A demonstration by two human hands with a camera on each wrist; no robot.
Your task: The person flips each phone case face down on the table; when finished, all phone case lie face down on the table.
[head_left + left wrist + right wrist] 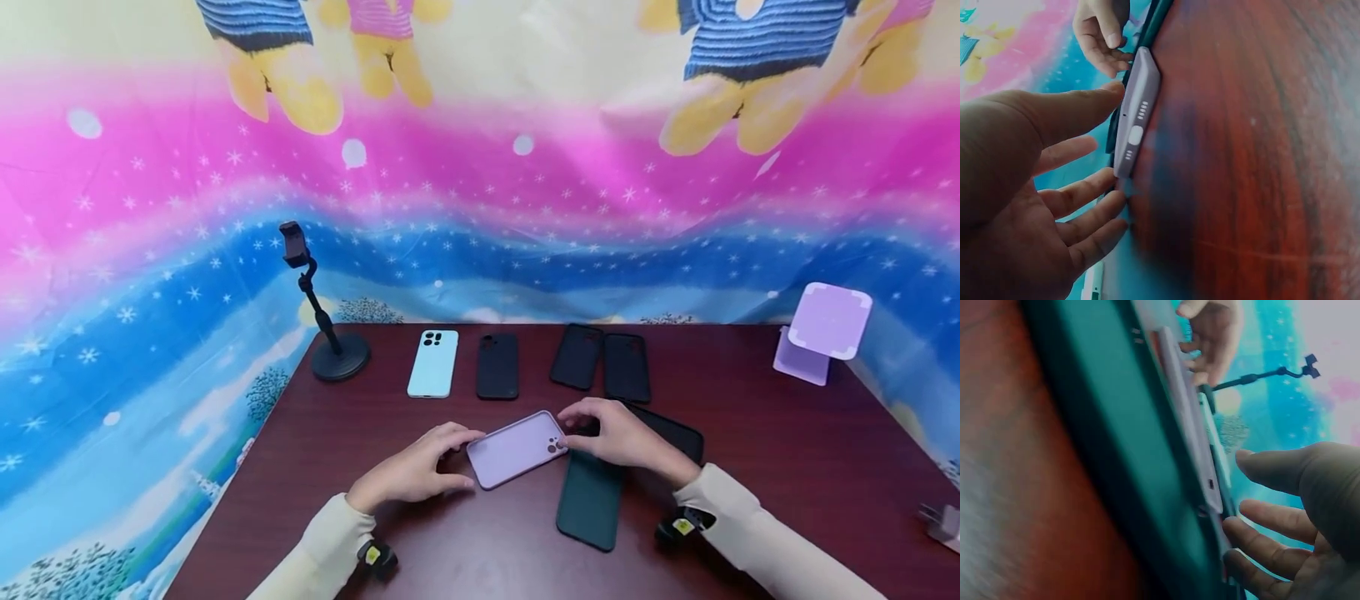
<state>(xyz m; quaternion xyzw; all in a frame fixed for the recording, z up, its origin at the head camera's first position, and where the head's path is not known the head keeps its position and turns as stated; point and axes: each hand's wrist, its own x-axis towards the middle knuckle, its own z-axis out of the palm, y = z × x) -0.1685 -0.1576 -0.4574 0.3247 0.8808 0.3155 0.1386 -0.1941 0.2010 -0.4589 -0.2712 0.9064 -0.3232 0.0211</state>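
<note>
A lilac phone case (513, 452) lies at a slant on the table between both hands, its camera cutouts toward the right. My left hand (420, 468) is at its left end, thumb and fingers spread; the left wrist view shows the speaker slots and port opening on the case's edge (1136, 134). At the camera end is my right hand (618, 435), fingers loosely bent with nothing between them in the right wrist view. Whether fingertips touch the case I cannot tell. A dark green case (588, 508) and a black case (675, 433) lie partly hidden beneath the right hand.
Along the back lie a mint case (432, 367), a black case (497, 367) and two dark cases, one (576, 357) beside the other (627, 367). A black phone stand (340, 358) stands back left, a lilac stand (828, 321) back right. A plug (941, 525) lies at the right edge.
</note>
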